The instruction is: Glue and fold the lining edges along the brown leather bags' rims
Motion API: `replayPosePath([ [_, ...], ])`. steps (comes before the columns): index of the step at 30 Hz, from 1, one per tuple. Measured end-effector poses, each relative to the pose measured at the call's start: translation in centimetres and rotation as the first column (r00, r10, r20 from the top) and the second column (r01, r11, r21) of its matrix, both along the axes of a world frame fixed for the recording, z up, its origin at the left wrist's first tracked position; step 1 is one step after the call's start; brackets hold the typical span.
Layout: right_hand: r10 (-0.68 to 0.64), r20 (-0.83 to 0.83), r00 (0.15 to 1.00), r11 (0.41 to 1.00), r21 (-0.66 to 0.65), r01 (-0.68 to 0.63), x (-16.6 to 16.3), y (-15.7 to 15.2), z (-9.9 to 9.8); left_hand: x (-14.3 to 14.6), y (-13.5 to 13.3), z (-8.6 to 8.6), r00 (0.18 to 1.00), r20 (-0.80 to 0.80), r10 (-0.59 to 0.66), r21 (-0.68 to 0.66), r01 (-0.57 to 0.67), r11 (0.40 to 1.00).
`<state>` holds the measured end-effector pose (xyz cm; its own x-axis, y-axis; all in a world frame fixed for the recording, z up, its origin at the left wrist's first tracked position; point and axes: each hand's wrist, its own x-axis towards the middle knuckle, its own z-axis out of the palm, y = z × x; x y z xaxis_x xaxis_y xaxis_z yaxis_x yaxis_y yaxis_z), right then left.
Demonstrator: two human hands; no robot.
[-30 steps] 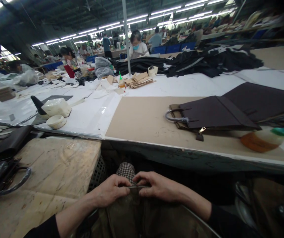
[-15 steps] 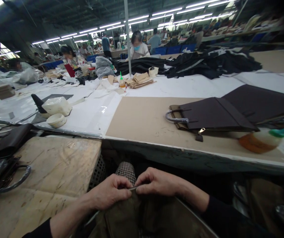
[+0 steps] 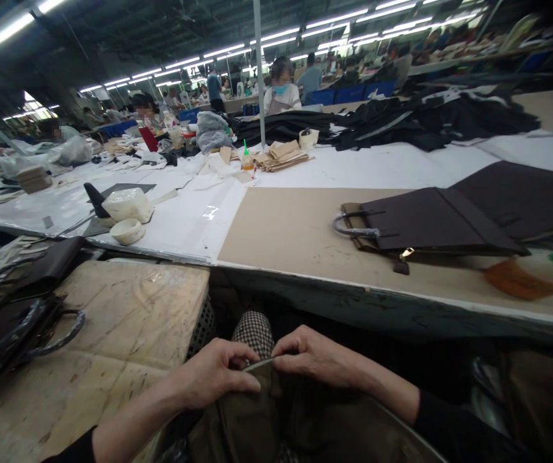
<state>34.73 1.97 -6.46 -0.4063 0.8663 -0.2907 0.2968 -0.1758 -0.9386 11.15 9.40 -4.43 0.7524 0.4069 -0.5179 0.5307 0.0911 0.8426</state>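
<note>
Across my lap lies dark olive cloth [image 3: 247, 418] with a pale edge strip along its top; its lower part runs out of view. My right hand [image 3: 310, 357] pinches this edge between thumb and fingers. Just to the left, my left hand [image 3: 221, 370] holds the same edge, its thumb in front and slightly parted from the index finger. A short stretch of the edge shows between the two hands. Behind them is a knee in checked fabric [image 3: 253, 331].
A dark brown bag [image 3: 416, 222] with a wrapped handle lies on the table's tan sheet [image 3: 286, 225]. Right of it stands a bottle of orange liquid [image 3: 522, 278]. At left are a white tub [image 3: 128, 230] and more bags [image 3: 11, 334] on a low board [image 3: 126, 308]. Co-workers sit beyond.
The view has swung a little to the left. My left thumb has slid down and parted from the fingertips, so more of the cloth's edge shows between my hands.
</note>
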Motion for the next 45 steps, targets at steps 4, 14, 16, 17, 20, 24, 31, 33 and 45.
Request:
replayPosePath([
  [4, -0.001, -0.071, 0.997, 0.999, -0.052, -0.003, 0.3, -0.1, -0.1, 0.4, -0.4, 0.8, 0.998, 0.018, -0.057, 0.078, 0.056, 0.995],
  [14, -0.03, -0.18, 0.983, 0.992, -0.126, 0.007, 0.9, -0.6, -1.7, 1.1, -0.1, -0.4, 0.991, -0.063, -0.117, 0.285, 0.13, 0.95],
  [16, -0.025, -0.192, 0.981, 0.991, -0.133, 0.0, 1.1, -0.4, -2.0, 1.0, 0.1, -0.4, 0.991, -0.044, -0.13, 0.205, 0.136, 0.969],
  [17, -0.022, -0.197, 0.98, 0.991, -0.134, -0.004, 1.1, -0.3, -2.1, 0.9, 0.2, -0.4, 0.991, -0.031, -0.129, 0.164, 0.133, 0.977],
  [20, -0.013, -0.211, 0.977, 0.992, -0.129, -0.014, 1.3, 0.0, -2.1, 0.5, 0.2, -0.3, 0.996, -0.014, -0.09, 0.081, 0.09, 0.993],
  [24, 0.067, -0.152, 0.986, 0.998, -0.007, -0.068, 1.1, 0.4, -1.2, 0.2, 0.1, -0.5, 0.999, -0.041, -0.037, 0.118, 0.041, 0.992],
  [31, 0.164, 0.318, 0.934, 0.854, 0.429, -0.296, -0.1, 1.6, 0.0, 0.4, 0.1, -0.6, 0.999, -0.05, -0.003, 0.133, 0.01, 0.991],
  [33, 0.173, 0.41, 0.896, 0.796, 0.478, -0.372, -0.2, 1.7, 0.0, 0.4, 0.2, -0.7, 0.999, -0.048, 0.009, 0.115, -0.004, 0.993],
  [45, 0.085, 0.714, 0.695, 0.597, 0.522, -0.609, -1.2, 1.3, -1.0, 0.8, 0.2, -1.3, 0.998, -0.046, 0.039, 0.043, -0.037, 0.998],
])
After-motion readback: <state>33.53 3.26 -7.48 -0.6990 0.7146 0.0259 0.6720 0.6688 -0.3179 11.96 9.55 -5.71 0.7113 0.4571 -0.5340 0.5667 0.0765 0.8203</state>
